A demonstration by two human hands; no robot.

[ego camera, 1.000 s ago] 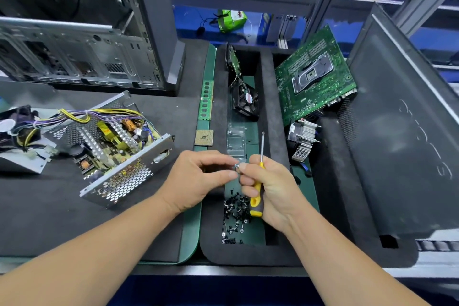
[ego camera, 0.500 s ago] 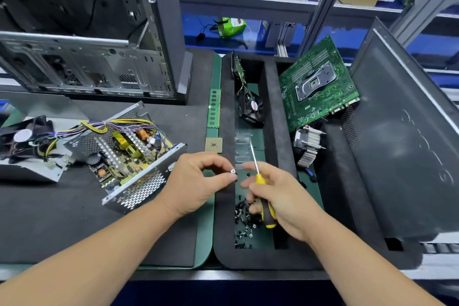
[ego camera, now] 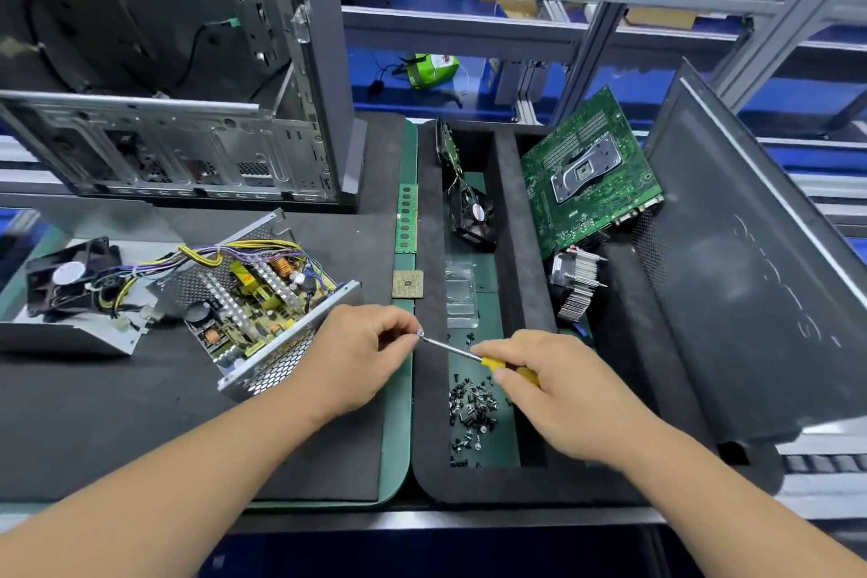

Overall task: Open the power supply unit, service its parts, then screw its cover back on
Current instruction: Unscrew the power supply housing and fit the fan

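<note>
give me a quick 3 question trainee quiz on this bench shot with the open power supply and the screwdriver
1. True or false: the cover is already screwed back onto the power supply.
2. Which hand holds the screwdriver by its yellow handle? A) left hand B) right hand C) neither
3. Fill in: the loose pile of screws lies in the ______ tray, below the screwdriver shaft.

Key
1. False: its circuit board and wires are exposed.
2. B: the right hand has its grip on the handle, while the left hand pinches a small screw at the tip.
3. black foam
</note>
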